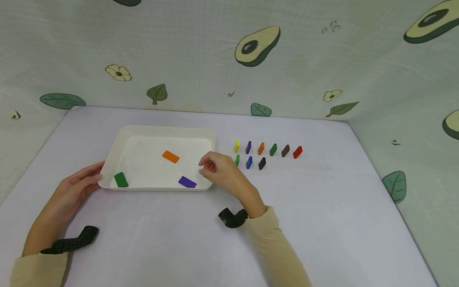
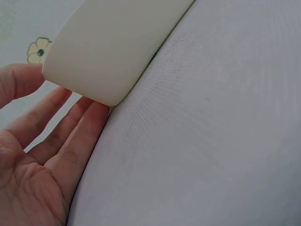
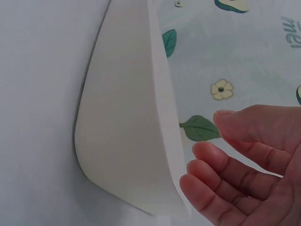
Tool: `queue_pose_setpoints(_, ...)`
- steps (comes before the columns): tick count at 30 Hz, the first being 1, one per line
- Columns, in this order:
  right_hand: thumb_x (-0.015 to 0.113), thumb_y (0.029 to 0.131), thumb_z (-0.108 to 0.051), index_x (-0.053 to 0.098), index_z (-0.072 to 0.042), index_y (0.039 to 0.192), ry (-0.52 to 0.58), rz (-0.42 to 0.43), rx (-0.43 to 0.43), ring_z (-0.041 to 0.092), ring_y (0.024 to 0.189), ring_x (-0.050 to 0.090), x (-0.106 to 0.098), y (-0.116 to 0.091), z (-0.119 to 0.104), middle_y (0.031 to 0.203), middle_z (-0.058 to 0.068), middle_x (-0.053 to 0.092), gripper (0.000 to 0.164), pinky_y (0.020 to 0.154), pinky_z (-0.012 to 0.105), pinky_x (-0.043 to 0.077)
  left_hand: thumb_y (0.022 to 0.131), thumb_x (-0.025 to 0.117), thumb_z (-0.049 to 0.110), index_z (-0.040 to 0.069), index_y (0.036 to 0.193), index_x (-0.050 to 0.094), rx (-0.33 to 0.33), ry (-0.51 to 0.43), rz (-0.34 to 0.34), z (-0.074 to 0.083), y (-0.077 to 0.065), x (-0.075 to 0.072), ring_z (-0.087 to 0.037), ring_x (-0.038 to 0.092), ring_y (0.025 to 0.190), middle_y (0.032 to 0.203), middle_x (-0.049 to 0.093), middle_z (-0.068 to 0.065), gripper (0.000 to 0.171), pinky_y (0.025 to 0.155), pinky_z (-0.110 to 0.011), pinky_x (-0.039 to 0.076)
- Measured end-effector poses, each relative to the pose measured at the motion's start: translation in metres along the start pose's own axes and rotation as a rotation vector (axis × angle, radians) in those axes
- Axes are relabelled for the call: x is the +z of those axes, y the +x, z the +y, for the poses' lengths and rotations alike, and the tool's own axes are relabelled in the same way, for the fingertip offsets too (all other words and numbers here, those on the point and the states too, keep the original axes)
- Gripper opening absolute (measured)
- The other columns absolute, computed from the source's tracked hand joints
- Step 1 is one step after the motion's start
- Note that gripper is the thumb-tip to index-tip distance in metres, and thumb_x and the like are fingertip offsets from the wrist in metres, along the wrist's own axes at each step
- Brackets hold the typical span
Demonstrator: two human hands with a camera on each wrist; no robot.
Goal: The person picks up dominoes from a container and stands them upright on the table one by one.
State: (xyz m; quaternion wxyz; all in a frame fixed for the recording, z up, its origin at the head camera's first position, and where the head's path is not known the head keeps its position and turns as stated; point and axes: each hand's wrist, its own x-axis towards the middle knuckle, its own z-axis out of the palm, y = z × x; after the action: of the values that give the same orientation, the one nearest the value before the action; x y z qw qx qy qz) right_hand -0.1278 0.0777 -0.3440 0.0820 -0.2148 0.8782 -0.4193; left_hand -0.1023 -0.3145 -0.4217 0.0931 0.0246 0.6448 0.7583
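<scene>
A white rectangular tray (image 1: 154, 189) lies on the table, holding a green domino-like block (image 1: 121, 179), an orange block (image 1: 170, 156) and a purple block (image 1: 187, 182), all flat. My left hand (image 1: 73, 191) rests against the tray's left end with fairly straight fingers; in the left wrist view the fingertips (image 2: 96, 110) touch the tray's corner (image 2: 108, 56). Over the tray's right end hovers my right hand (image 1: 223, 169), its fingers loosely bent. A gap shows between its thumb and fingers (image 3: 207, 188) in the right wrist view, with nothing between them.
Right of the tray, several small blocks stand upright in two rows, among them a yellow block (image 1: 237, 146), a blue block (image 1: 249, 162), a black block (image 1: 262, 163) and a red block (image 1: 298, 152). An avocado-print cloth (image 1: 201, 59) hangs behind the white table (image 1: 340, 223).
</scene>
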Motion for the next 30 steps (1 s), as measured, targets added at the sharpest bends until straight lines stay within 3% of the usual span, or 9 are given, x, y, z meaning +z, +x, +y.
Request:
queue_pose_setpoints(12, 0.062, 0.088, -0.01, 0.061, -0.004, 0.103, -0.03, -0.12, -0.01, 0.012, 0.079, 0.052, 0.021, 0.011, 0.002, 0.084, 0.002, 0.057, 0.016, 0.067, 0.014, 0.046, 0.096, 0.048, 0.004, 0.017, 0.132, 0.054, 0.015, -0.005, -0.015, 0.0, 0.001, 0.001, 0.007, 0.058, 0.102, 0.122, 0.057, 0.02, 0.039, 0.08, -0.009, 0.049)
queue_pose_setpoints(19, 0.064, 0.087, -0.013, 0.06, -0.009, 0.109, -0.153, -0.208, 0.072, 0.01, 0.071, 0.05, 0.031, 0.021, -0.007, 0.081, 0.0, 0.055, 0.023, 0.06, 0.014, 0.043, 0.096, 0.048, 0.006, 0.016, 0.135, 0.05, 0.02, 0.023, -0.013, -0.001, 0.0, 0.001, 0.008, 0.057, 0.103, 0.123, 0.055, 0.02, 0.04, 0.08, -0.008, 0.049)
queue_pose_setpoints(30, 0.07, 0.084, -0.02, 0.059, -0.011, 0.112, -0.298, -0.269, 0.091, 0.01, 0.076, 0.05, 0.044, 0.031, -0.009, 0.082, -0.001, 0.055, 0.031, 0.063, 0.013, 0.043, 0.096, 0.048, 0.006, 0.015, 0.136, 0.049, 0.008, 0.013, -0.011, -0.001, -0.001, 0.002, 0.008, 0.056, 0.104, 0.123, 0.055, 0.02, 0.041, 0.081, -0.008, 0.048)
